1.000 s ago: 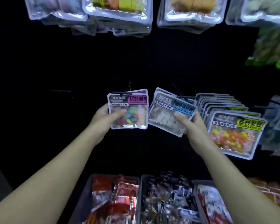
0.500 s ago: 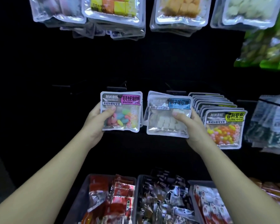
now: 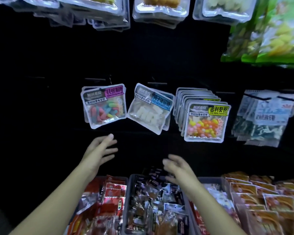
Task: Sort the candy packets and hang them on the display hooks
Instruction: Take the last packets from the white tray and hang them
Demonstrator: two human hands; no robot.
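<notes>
The left hand [image 3: 100, 150] and the right hand [image 3: 178, 167] are both empty, fingers loose, below the hanging row. The pink-label packet [image 3: 105, 107] and the blue-label packet [image 3: 149, 110] hang tilted on their hooks [image 3: 101, 89]. I think a tilted packet may slide off and fall into the bins [image 3: 129, 178] if bumped.

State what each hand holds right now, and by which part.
Nothing. The left hand and right hand are both open and empty, below the pink-label packet and blue-label packet hanging on their hooks.
</notes>
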